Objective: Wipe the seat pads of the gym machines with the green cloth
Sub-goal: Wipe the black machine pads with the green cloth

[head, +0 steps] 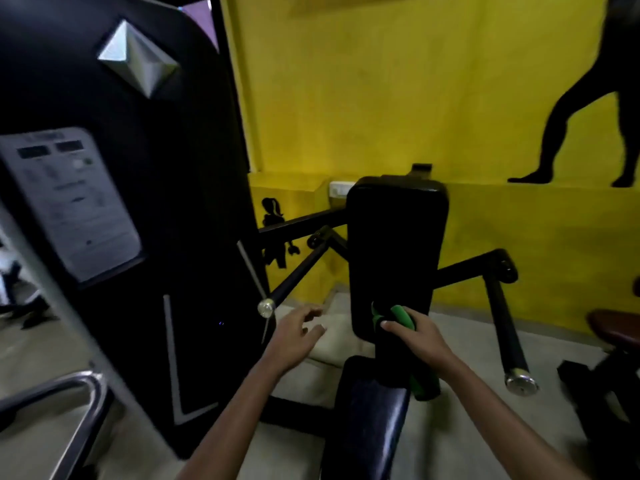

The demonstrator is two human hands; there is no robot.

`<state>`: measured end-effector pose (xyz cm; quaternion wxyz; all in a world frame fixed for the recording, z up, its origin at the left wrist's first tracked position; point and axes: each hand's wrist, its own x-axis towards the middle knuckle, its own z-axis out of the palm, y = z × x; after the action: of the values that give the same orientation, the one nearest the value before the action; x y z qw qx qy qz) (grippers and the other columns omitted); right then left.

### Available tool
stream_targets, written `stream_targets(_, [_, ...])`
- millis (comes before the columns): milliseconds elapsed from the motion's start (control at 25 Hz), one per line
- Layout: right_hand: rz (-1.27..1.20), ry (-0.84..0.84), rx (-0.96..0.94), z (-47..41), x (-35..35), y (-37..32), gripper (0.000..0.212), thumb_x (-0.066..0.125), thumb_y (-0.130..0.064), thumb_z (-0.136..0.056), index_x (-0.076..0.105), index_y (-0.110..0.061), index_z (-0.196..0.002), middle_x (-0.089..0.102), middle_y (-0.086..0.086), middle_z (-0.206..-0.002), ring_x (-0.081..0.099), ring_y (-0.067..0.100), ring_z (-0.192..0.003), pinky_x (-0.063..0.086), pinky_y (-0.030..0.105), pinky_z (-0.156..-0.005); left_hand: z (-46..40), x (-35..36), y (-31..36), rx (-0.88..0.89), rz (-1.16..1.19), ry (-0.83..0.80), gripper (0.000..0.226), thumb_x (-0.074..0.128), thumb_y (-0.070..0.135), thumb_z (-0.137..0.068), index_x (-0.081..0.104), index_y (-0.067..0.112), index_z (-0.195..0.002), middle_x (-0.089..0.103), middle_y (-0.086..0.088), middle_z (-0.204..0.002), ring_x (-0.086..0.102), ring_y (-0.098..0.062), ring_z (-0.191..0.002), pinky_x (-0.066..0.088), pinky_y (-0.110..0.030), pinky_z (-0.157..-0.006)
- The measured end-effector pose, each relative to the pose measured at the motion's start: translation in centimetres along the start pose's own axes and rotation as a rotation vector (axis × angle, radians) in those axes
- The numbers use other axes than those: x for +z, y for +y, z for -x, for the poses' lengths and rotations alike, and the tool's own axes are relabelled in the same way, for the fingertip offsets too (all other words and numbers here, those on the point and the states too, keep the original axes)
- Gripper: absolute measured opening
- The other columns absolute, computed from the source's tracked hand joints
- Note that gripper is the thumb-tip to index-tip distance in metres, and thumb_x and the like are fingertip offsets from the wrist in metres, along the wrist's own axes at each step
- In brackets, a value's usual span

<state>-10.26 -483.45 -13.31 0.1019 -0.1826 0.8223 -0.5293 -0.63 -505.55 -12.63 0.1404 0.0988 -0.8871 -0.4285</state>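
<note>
Head view, gym corner, yellow wall (381, 98) behind. My right hand (420, 336) gripped the green cloth (401, 317), fingers curled round it, bunched; a loose tail of it hung down below the wrist near the seat. The cloth was pressed against the lower end of the upright back pad (394, 244), which stood just beyond the hand, its long axis running near to far and upward in the picture. The seat pad (367, 414), dark blue-black, lay nearer to me and lower, below and slightly left of the grip, its long axis also running near to far. My left hand (294, 336) hung free to the left of the pad, fingers loosely spread, grasping nothing, close to the chrome-capped handle (266, 308) but apart from it. The black weight-stack shroud (121, 202) filled the left. Judgement: the right hand was the nearer to both pads; a stroke along the pad's length would suit.
</note>
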Motion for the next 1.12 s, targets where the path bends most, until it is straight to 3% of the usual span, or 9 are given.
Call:
stream_targets(80, [-0.034,0.049,-0.025,-0.4,-1.9,-0.4,0.023,0.067,-0.028,-0.086,0.061,-0.021,-0.107,0.066,0.004,-0.102,0.062,0.023,-0.098,0.05,0.046,-0.087,-2.0,1.3,0.4,0.07,0.036,-0.081,0.037,0.059,0.016,-0.093,0.054,0.011,-0.129,0.055,0.004,-0.122,0.048,-0.009,-0.122,0.041,-0.01,-0.087])
stream_targets(240, [-0.125,0.086,-0.086,-2.1,-4.4,-2.6,0.024,0.064,-0.021,-0.088,0.057,-0.019,-0.112,0.064,0.006,-0.107,0.061,0.027,-0.104,0.049,0.047,-0.09,-5.6,2.5,1.2,0.189,0.057,-0.102,0.033,0.058,0.02,-0.095,0.053,0.019,-0.128,0.049,0.018,-0.116,0.045,0.002,-0.115,0.037,0.003,-0.08])
stream_targets(280, [-0.131,0.095,-0.098,-2.5,-4.7,-3.3,0.028,0.067,-0.029,-0.085,0.056,-0.022,-0.11,0.063,0.006,-0.107,0.06,0.027,-0.104,0.049,0.046,-0.09,-6.5,2.3,1.5,0.21,0.067,-0.106,0.033,0.058,0.02,-0.095,0.052,0.021,-0.128,0.048,0.021,-0.116,0.044,0.004,-0.113,0.037,0.003,-0.081])
stream_targets(400, [-0.079,0.115,-0.135,-4.2,-5.9,-4.9,0.075,0.067,-0.071,-0.06,0.058,-0.021,-0.114,0.063,0.006,-0.109,0.06,0.024,-0.103,0.049,0.043,-0.088,-9.7,1.7,2.1,0.276,0.105,-0.123,0.035,0.056,0.016,-0.096,0.05,0.021,-0.129,0.047,0.019,-0.119,0.043,0.007,-0.111,0.038,0.0,-0.084])
stream_targets(560, [-0.02,0.318,-0.191,-8.5,-8.8,-8.6,0.039,0.066,-0.028,-0.086,0.057,-0.013,-0.121,0.061,0.009,-0.113,0.058,0.026,-0.105,0.046,0.031,-0.077,-14.2,0.9,3.9,0.373,0.083,-0.089,0.04,0.057,0.013,-0.094,0.049,0.014,-0.133,0.046,0.01,-0.125,0.044,-0.009,-0.122,0.035,-0.001,-0.088])
stream_targets(680, [0.252,0.574,-0.253,-13.9,-11.2,-12.2,0.053,0.064,-0.035,-0.088,0.049,-0.012,-0.134,0.051,0.013,-0.124,0.051,0.029,-0.114,0.043,0.036,-0.085,-18.8,0.7,4.8,0.431,0.029,-0.095,0.053,0.057,0.017,-0.095,0.036,0.013,-0.143,0.031,0.0,-0.149,0.028,-0.013,-0.138,0.023,-0.012,-0.101])
stream_targets(760, [0.533,0.626,-0.217,-17.5,-11.5,-13.9,0.054,0.06,-0.041,-0.089,0.047,-0.016,-0.135,0.044,0.014,-0.125,0.048,0.032,-0.114,0.043,0.04,-0.086,-21.5,0.8,5.1,0.477,0.001,-0.078,0.063,0.055,0.02,-0.095,0.022,0.013,-0.149,0.015,0.001,-0.157,0.016,-0.013,-0.143,0.017,-0.014,-0.103])
stream_targets(920, [1.096,0.53,-0.063,-23.7,-8.7,-15.0,0.051,0.052,-0.052,-0.09,0.047,-0.026,-0.134,0.043,0.012,-0.126,0.042,0.033,-0.118,0.041,0.042,-0.09,-27.2,0.5,4.2,0.581,-0.133,-0.04,0.075,0.049,0.027,-0.097,-0.001,0.014,-0.152,-0.008,0.005,-0.159,-0.002,-0.012,-0.146,0.014,-0.02,-0.11])
stream_targets(1120, [1.24,0.392,-0.182,-28.8,-5.4,-16.8,0.052,0.05,-0.055,-0.089,0.045,-0.033,-0.136,0.044,0.009,-0.131,0.044,0.028,-0.12,0.042,0.039,-0.092,-30.0,3.3,2.2,0.67,-0.049,0.093,0.078,0.047,0.033,-0.094,-0.004,0.019,-0.151,-0.004,0.006,-0.159,-0.002,-0.013,-0.146,0.014,-0.03,-0.117])
